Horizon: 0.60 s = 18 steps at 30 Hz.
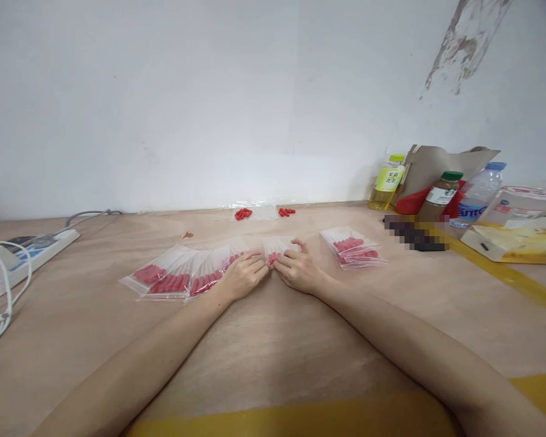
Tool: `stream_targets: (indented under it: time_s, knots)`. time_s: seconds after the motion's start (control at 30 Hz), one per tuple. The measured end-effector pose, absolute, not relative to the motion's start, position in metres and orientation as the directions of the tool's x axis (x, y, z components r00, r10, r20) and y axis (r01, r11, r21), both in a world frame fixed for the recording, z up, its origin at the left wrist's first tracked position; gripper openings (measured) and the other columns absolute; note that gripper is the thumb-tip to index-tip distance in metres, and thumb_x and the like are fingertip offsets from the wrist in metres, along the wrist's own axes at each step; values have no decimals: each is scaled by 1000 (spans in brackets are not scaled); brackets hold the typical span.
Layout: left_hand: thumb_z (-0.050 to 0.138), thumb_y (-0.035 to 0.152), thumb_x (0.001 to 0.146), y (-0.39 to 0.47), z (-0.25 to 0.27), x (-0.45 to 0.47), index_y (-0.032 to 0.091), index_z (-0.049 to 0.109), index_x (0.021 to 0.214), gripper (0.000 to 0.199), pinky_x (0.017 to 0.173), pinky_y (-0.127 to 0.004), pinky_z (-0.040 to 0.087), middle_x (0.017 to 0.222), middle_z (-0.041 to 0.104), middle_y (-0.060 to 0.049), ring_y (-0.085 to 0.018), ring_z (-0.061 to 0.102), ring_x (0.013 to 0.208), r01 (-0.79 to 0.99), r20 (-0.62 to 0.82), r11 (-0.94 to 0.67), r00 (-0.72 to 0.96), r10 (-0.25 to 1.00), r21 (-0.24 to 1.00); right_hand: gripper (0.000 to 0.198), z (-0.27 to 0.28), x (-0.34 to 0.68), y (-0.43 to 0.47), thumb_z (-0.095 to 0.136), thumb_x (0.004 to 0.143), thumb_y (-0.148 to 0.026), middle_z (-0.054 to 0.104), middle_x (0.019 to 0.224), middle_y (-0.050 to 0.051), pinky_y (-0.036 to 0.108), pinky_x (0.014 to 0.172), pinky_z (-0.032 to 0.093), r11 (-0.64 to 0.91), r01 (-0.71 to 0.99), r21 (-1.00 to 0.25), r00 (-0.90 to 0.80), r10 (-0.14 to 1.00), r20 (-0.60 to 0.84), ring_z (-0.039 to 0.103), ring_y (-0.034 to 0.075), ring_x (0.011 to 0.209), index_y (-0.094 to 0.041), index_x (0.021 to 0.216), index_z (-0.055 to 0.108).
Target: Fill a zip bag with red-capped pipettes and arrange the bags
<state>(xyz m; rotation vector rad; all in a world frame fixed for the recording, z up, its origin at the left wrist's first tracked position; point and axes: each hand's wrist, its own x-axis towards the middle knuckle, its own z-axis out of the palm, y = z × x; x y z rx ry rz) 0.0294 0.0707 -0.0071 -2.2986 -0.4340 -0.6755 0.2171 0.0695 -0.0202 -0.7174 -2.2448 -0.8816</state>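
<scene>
A small clear plastic bag (277, 244) with red capsule-shaped pieces in it lies on the table between my two hands. My left hand (246, 276) is closed, its fingertips pinching the bag's near left edge. Over the bag's near right side, my right hand (300, 271) has its fingers curled onto the plastic, with the index finger raised. My fingers hide part of the red pieces. Left of my left hand, a fanned row of similar filled bags (173, 282) overlaps. To the right lies a loose stack of filled bags (351, 247).
Loose red pieces (242, 213) and a second small group (286, 212) rest on clear plastic by the wall. A power strip (36, 258) with cables is at left. Bottles (386, 185), a paper bag (437, 164) and a yellow-white package (523, 240) stand at right.
</scene>
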Motion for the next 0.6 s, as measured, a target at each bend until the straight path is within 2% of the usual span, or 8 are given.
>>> stream_targets:
  time_s: [0.13, 0.23, 0.4, 0.6]
  knots:
    - [38, 8, 87, 71, -9, 29, 14, 55, 76, 21, 89, -31, 45, 71, 60, -1, -10, 56, 66, 494, 612, -709, 783, 111, -503, 29, -19, 217, 69, 37, 88, -14, 57, 59, -4, 37, 95, 19, 619, 682, 390, -636, 239, 734, 43, 7, 58, -17, 65, 55]
    - [38, 7, 87, 71, -9, 27, 13, 56, 83, 20, 88, -32, 46, 71, 61, -2, -11, 57, 66, 488, 603, -715, 789, 117, -500, 27, -18, 218, 69, 39, 88, -15, 59, 61, -4, 36, 94, 19, 630, 667, 396, -644, 221, 733, 44, 7, 59, -19, 70, 58]
    - [41, 8, 86, 74, -9, 21, 15, 55, 80, 17, 87, -31, 45, 69, 61, 0, -10, 57, 65, 495, 617, -739, 775, 137, -457, 22, -15, 234, 66, 43, 86, -17, 61, 66, -4, 38, 93, 18, 618, 685, 386, -641, 260, 722, 46, 8, 64, -21, 75, 61]
    - [42, 9, 85, 77, -10, 14, 16, 54, 77, 16, 86, -31, 42, 67, 60, 2, -9, 55, 62, 537, 642, -735, 745, 182, -415, 20, -18, 266, 70, 45, 84, -18, 60, 61, -4, 38, 94, 20, 616, 687, 386, -658, 300, 691, 45, 8, 62, -22, 74, 62]
